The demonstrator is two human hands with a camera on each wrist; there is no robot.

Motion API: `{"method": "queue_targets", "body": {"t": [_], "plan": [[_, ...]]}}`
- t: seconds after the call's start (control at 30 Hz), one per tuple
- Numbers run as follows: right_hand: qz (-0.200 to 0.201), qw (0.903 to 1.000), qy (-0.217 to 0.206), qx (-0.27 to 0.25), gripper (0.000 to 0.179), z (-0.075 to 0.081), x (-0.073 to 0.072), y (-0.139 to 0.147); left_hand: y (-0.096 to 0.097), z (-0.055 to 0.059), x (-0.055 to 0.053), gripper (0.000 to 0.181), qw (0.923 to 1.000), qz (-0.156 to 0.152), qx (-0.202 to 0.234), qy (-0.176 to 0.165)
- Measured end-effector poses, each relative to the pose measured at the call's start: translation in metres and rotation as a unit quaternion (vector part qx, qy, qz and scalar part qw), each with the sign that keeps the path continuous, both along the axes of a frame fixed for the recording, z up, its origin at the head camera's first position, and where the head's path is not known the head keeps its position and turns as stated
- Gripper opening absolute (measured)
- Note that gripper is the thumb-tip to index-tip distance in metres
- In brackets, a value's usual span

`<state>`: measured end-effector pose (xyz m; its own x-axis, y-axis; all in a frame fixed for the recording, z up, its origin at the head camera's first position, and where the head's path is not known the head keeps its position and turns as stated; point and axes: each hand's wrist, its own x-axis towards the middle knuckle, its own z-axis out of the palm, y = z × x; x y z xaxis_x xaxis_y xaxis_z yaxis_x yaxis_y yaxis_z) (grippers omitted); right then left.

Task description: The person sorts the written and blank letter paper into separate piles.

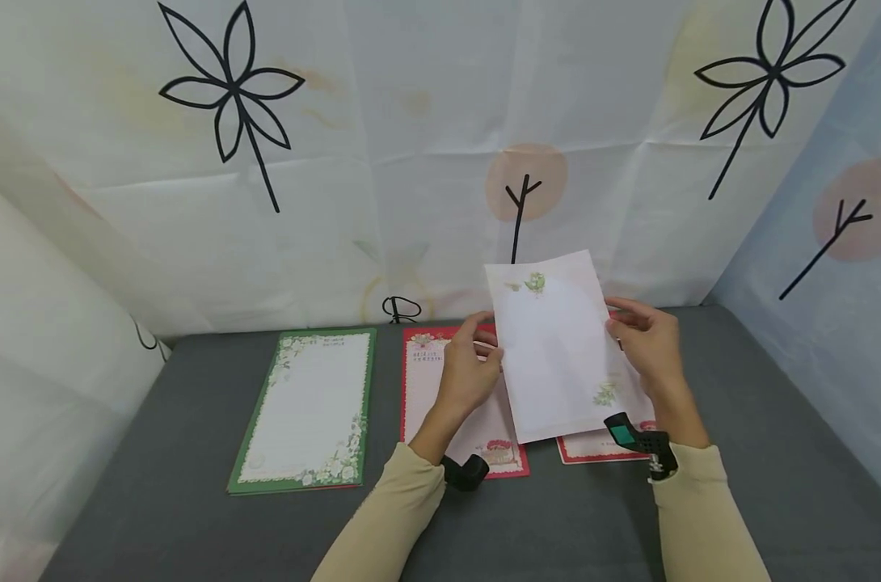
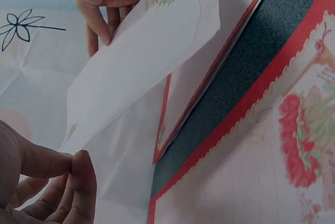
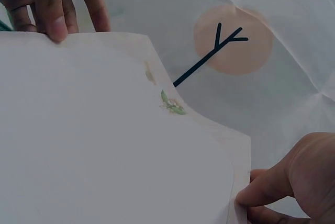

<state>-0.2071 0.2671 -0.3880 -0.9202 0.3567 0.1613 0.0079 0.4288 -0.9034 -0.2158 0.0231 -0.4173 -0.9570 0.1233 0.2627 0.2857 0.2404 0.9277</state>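
Between my two hands a pale sheet of letter paper [image 1: 557, 347], printed with small green sprigs, is held up tilted. My left hand [image 1: 473, 372] pinches its left edge between thumb and fingers. On the opposite edge, my right hand [image 1: 647, 339] grips the sheet with thumb and fingers. The left wrist view has the left hand [image 2: 49, 182] low at the paper's edge, while the right wrist view has the right hand [image 3: 293, 182] at lower right. Behind the sheet lie red-bordered letter paper [image 1: 429, 404] and a second red-bordered stack [image 1: 593, 449], both partly hidden.
A stack of green-bordered letter paper [image 1: 302, 412] with white flowers lies to the left on the dark grey tabletop [image 1: 171, 453]. White cloth [image 1: 411, 105] printed with leaves and trees hangs behind the table, with more cloth at both sides.
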Motion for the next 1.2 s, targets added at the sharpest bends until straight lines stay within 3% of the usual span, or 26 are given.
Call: {"method": "queue_targets", "body": {"t": [0.27,0.53,0.87,1.2], "plan": [[-0.045,0.9970,-0.062,-0.014,0.040,0.001,0.001,0.013,0.020,-0.009,-0.003,0.049,0.9998,-0.012,0.007,-0.010],[-0.063,0.9926,-0.103,-0.014,0.040,-0.005,0.000,0.023,0.036,-0.019,-0.006,0.048,0.9985,-0.023,0.015,-0.048],[-0.074,0.9883,-0.132,-0.022,0.045,-0.012,0.000,0.029,0.050,-0.031,-0.005,0.047,0.9971,-0.010,-0.026,-0.070],[-0.093,0.9809,-0.171,-0.003,0.048,-0.018,-0.003,0.033,0.056,-0.035,-0.007,0.045,0.9929,-0.012,-0.078,-0.089]]}}
